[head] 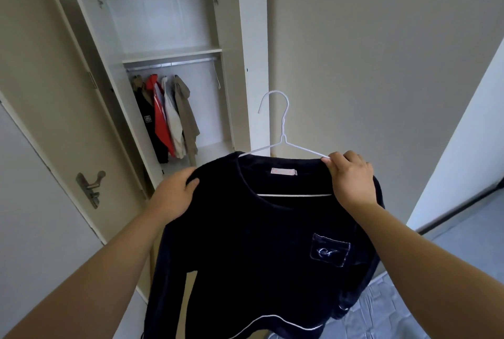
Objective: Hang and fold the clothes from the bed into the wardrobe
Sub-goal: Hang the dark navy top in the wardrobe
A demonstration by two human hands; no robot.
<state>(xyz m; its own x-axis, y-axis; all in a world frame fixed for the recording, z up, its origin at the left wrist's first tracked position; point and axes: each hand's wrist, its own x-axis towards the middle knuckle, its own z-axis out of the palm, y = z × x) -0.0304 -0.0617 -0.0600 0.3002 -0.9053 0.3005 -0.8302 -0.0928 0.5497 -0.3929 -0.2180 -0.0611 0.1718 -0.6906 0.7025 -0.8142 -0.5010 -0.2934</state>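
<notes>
Dressing the hanger is the step in hand, and it looks close to finished. A navy sweater (259,243) with a small chest pocket (330,250) fills the lower middle of the frame, held up in the air in front of the open wardrobe (240,38). A white wire hanger (283,127) sits inside its neckline, with the hook standing free above the collar and the bottom bar showing across the neck opening.

The left hand (174,197) grips the sweater's shoulder at centre left, its fingers curled into the cloth. The right hand (351,177) pinches the collar edge at centre right, where the hanger's sloping arm meets the fabric. Whether the wire itself is in that pinch I cannot tell. That shoulder seems not quite settled over the hanger's end.

In the upper left, the wardrobe rail (171,63) carries four hung garments (169,117) bunched at its left. A spare hanger (218,77) dangles at its right, and bare rail lies between them. What I take to be a corner of the bed (387,308) shows at lower right.

The next move probably calls for seating the right shoulder and then shifting one hand to the hanger's neck. The sweater can then be carried up and to the left, and the hook dropped over the free stretch of rail.
</notes>
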